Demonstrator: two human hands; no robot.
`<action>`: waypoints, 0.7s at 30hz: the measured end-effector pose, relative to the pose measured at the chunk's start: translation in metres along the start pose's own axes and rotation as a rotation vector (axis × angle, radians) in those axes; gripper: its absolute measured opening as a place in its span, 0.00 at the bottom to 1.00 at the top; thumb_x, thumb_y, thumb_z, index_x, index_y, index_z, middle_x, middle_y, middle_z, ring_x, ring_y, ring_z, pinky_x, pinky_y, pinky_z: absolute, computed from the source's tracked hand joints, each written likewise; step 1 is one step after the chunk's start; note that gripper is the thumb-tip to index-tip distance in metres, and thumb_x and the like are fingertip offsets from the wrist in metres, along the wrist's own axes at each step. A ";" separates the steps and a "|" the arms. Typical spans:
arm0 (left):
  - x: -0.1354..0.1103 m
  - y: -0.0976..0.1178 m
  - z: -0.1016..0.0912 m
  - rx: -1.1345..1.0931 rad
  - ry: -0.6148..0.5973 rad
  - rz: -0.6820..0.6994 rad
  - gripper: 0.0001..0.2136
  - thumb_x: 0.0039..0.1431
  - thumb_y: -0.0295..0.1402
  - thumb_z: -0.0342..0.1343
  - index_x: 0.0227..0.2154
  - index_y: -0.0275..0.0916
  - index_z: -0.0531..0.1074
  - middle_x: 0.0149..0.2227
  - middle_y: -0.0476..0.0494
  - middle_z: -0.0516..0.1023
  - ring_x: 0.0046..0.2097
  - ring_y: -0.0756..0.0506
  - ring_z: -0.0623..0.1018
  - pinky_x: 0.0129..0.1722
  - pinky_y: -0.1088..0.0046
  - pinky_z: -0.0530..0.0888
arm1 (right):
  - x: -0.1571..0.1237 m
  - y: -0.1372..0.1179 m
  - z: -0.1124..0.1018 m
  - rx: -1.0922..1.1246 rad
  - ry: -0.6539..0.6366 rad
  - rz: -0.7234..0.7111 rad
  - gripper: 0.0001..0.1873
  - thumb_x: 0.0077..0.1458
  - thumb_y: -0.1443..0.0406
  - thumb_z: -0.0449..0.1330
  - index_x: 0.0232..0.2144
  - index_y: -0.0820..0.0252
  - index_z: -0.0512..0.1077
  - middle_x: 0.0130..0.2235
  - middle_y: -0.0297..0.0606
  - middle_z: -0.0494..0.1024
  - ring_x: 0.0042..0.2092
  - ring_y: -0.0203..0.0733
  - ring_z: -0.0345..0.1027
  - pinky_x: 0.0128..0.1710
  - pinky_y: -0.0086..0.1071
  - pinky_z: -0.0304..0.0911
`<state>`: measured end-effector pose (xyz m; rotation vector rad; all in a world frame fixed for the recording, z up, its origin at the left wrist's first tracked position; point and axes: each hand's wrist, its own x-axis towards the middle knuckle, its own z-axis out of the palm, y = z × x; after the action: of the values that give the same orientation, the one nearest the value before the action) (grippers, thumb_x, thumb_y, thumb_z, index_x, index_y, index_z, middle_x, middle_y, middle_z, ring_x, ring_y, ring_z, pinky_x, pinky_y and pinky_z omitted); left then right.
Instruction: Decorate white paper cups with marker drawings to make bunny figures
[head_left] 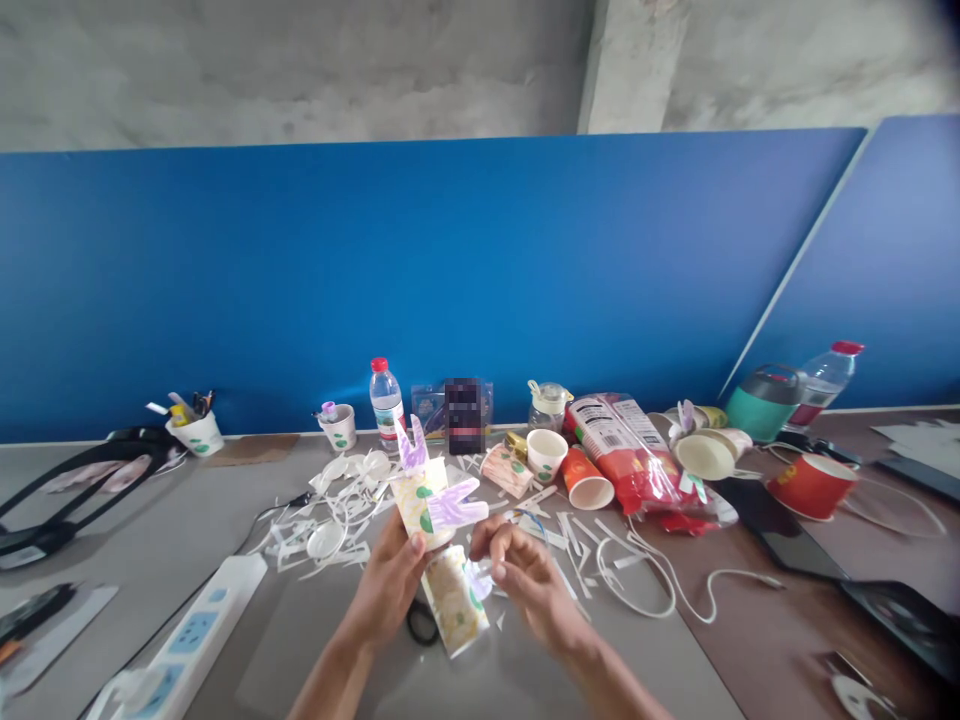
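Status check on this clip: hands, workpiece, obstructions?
Left hand shut on paper-cup craft with purple ears. Right hand pinched beside it, hold unclear. Scissors under the hands, paper scraps around.

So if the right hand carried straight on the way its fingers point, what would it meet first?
The right hand points left, toward the paper cup held in the left hand. It would likely meet the cup's purple paper flap first, though depth is hard to judge.

Two hands (390, 585) (529, 578), two water bottles (386, 398) (825, 378), two red cups (587, 480) (810, 486) — one power strip (191, 640)
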<state>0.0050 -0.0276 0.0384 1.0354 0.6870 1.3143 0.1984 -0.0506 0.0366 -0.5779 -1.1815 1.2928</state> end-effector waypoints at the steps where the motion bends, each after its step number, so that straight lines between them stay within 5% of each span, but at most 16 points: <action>1: 0.000 -0.001 0.000 0.021 -0.011 0.018 0.28 0.56 0.51 0.71 0.56 0.43 0.79 0.57 0.34 0.84 0.57 0.31 0.82 0.55 0.54 0.79 | -0.001 0.001 0.001 -0.004 0.004 0.004 0.22 0.52 0.45 0.73 0.25 0.53 0.72 0.34 0.36 0.75 0.37 0.44 0.67 0.36 0.34 0.62; 12: 0.001 -0.001 0.000 0.193 -0.015 0.109 0.31 0.52 0.54 0.73 0.54 0.42 0.79 0.51 0.36 0.85 0.51 0.33 0.83 0.51 0.61 0.78 | -0.005 0.005 0.006 -0.110 0.028 -0.032 0.19 0.56 0.47 0.72 0.30 0.53 0.76 0.41 0.38 0.77 0.45 0.48 0.71 0.46 0.37 0.67; 21: 0.000 -0.002 0.002 0.173 -0.050 0.107 0.31 0.51 0.53 0.74 0.55 0.45 0.79 0.50 0.38 0.86 0.50 0.36 0.84 0.48 0.65 0.79 | -0.004 0.009 0.013 -0.090 0.050 0.006 0.21 0.54 0.44 0.71 0.30 0.52 0.73 0.33 0.33 0.72 0.36 0.43 0.66 0.37 0.33 0.66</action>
<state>0.0079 -0.0280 0.0374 1.2554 0.7248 1.3334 0.1833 -0.0554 0.0326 -0.6763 -1.2019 1.2282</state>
